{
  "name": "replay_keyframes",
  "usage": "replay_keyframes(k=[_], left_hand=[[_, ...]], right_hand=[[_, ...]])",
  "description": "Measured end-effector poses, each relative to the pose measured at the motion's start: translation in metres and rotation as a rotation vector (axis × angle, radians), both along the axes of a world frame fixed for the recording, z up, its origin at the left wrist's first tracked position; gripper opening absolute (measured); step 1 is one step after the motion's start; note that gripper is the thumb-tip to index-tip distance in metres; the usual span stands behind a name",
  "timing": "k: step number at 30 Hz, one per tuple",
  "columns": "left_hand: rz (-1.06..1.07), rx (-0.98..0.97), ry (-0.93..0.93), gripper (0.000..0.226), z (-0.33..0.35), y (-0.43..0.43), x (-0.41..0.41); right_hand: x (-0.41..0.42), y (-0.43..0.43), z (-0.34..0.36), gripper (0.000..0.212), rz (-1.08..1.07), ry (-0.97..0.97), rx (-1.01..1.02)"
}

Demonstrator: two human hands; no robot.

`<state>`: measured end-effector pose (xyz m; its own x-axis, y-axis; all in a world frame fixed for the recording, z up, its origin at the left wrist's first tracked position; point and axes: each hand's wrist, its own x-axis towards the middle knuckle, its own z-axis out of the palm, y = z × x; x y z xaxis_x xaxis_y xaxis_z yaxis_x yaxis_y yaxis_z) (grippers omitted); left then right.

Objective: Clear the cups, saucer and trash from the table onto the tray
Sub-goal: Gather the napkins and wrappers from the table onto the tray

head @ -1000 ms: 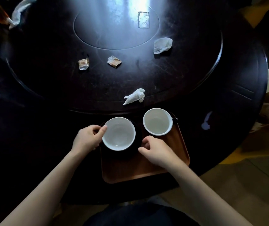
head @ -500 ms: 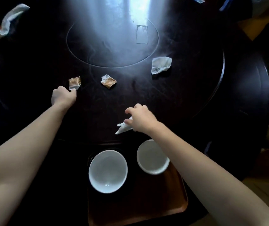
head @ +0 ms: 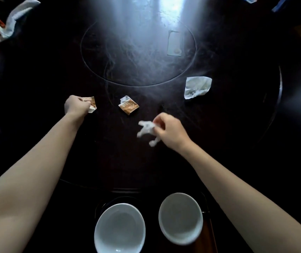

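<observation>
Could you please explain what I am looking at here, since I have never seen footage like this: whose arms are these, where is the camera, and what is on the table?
There is no machine here: a person wears one wide-angle camera on the head, looking down at their own bare arms. The left hand is closed on a small brown packet. The right hand pinches a crumpled white tissue. Both are over a dark round table. Still lying on it are a second brown packet and a crumpled white paper; a flat clear rectangle sits near the centre, and I cannot tell what it is. At the near edge two empty white cups stand on a brown tray.
</observation>
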<state>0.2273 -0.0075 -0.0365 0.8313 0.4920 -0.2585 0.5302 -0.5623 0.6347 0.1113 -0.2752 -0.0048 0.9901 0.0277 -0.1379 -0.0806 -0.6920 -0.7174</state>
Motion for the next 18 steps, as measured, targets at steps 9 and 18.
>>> replay_keyframes(k=[9, 18], left_hand=[[0.182, -0.704, -0.137, 0.011, 0.011, -0.032, -0.071], [0.119, -0.699, -0.085, 0.015, 0.005, -0.050, -0.087]], right_hand=[[0.101, 0.061, -0.019, 0.035, -0.017, 0.088, -0.094], [0.090, 0.068, -0.023, 0.028, -0.071, 0.018, -0.174]])
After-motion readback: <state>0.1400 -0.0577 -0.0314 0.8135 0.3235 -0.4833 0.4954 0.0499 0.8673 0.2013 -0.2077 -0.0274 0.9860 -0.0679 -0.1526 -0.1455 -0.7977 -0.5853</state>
